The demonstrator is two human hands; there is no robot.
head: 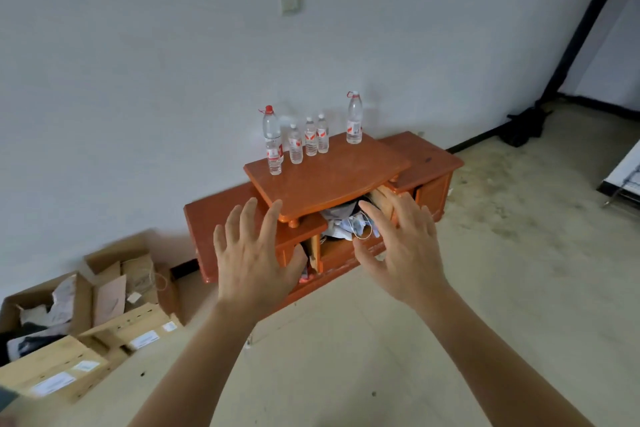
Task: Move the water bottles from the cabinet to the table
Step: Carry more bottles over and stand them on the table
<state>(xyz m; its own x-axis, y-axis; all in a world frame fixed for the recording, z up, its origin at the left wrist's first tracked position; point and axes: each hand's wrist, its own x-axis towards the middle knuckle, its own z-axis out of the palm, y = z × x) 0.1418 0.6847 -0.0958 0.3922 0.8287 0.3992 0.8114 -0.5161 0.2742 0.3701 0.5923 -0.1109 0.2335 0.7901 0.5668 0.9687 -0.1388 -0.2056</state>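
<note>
Cabinet of orange wood stands against the wall. Left hand and right hand hover before its front, each grip open, fingers spread, holding nothing. Water bottles stand upright on its raised top, beyond the hands, untouched.
</note>
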